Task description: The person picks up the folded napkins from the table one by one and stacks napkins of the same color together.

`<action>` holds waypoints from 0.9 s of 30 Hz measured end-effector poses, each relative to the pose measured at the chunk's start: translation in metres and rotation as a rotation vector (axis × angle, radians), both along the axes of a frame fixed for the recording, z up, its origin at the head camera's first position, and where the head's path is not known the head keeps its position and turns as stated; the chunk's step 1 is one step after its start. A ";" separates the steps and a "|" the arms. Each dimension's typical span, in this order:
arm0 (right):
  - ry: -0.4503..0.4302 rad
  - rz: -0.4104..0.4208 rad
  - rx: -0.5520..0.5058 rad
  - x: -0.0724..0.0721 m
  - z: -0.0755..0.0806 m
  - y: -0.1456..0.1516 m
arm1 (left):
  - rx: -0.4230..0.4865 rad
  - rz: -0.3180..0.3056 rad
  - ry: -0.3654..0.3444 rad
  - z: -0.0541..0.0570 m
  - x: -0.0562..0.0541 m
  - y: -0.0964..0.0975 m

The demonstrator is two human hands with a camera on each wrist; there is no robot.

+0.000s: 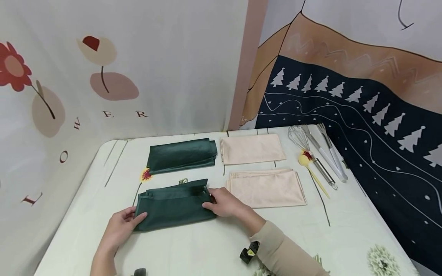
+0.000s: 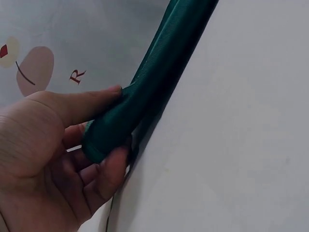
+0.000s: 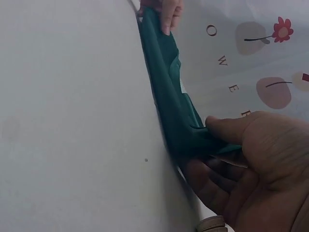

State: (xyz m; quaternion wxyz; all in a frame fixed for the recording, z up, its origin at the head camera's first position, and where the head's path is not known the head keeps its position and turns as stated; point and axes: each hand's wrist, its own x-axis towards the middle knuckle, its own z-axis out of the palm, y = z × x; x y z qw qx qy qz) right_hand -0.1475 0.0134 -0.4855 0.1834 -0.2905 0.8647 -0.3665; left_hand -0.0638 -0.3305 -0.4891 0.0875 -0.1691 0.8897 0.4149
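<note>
A folded dark green cloth lies at the near middle of the table, a hand at each end. My left hand pinches its left end, thumb on top and fingers beneath, as the left wrist view shows with the cloth between them. At the right end my right hand grips the edge the same way; in the right wrist view the thumb lies over the cloth and the fingers go under it. Just behind lies a second folded green cloth.
Two folded pale pink cloths, a far one and a nearer one, lie right of the green ones. Further right are a whisk, a yellow spoon and white-handled utensils. Printed fabric walls rise behind the table.
</note>
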 end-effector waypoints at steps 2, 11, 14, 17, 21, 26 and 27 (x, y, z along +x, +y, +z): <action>0.014 -0.005 0.004 0.000 -0.002 0.001 | -0.007 -0.017 0.004 -0.002 0.000 0.001; 0.035 -0.058 -0.113 -0.004 -0.003 0.006 | -0.021 0.028 0.113 -0.003 -0.007 0.010; 0.049 -0.081 -0.139 -0.007 -0.004 0.009 | -0.001 0.042 0.128 -0.003 -0.011 0.014; 0.045 -0.088 -0.159 -0.008 -0.005 0.010 | 0.009 0.050 0.118 -0.004 -0.012 0.017; 0.052 -0.105 -0.174 -0.008 -0.007 0.012 | 0.020 0.057 0.106 -0.005 -0.013 0.020; 0.060 -0.125 -0.211 -0.010 -0.007 0.013 | 0.042 0.095 0.132 -0.003 -0.014 0.022; 0.061 -0.128 -0.223 -0.010 -0.006 0.013 | 0.048 0.103 0.141 -0.003 -0.015 0.022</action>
